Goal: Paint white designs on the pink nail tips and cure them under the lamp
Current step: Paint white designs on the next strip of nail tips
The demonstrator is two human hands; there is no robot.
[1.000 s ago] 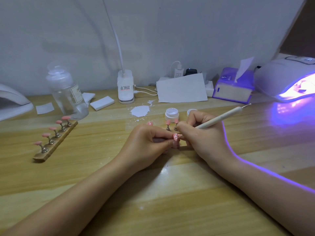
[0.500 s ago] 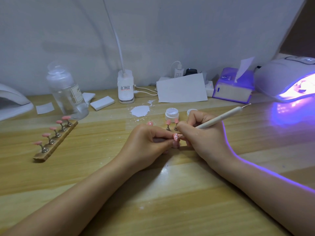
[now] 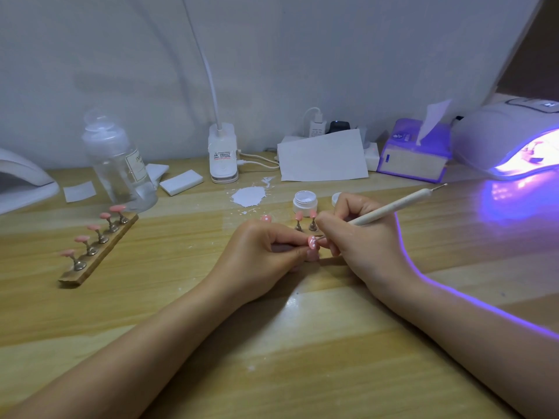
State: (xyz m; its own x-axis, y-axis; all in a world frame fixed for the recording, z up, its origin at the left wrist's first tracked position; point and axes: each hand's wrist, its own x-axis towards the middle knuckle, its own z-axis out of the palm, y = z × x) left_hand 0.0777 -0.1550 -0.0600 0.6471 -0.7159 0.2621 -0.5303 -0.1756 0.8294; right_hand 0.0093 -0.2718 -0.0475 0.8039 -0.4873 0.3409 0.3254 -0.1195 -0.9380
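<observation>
My left hand [image 3: 260, 255] pinches the stand of a pink nail tip [image 3: 312, 242] that carries white dots. My right hand [image 3: 360, 240] grips a white dotting pen [image 3: 393, 207] whose lower point touches that tip. Just behind my hands stand two more pink tips on metal stands [image 3: 305, 220], and another pink tip [image 3: 266, 218] shows over my left knuckles. An open jar of white gel [image 3: 305, 201] sits behind them, its lid [image 3: 335, 198] beside it. The curing lamp [image 3: 508, 140] glows purple at the far right.
A wooden strip [image 3: 99, 246] holding several pink tips lies at the left. Behind it stands a clear bottle [image 3: 118, 161]. A white paint smear [image 3: 249, 196], a desk lamp base [image 3: 223, 155], a paper sheet [image 3: 322, 158], a tissue box [image 3: 414, 155] and a second lamp [image 3: 21, 182] line the back.
</observation>
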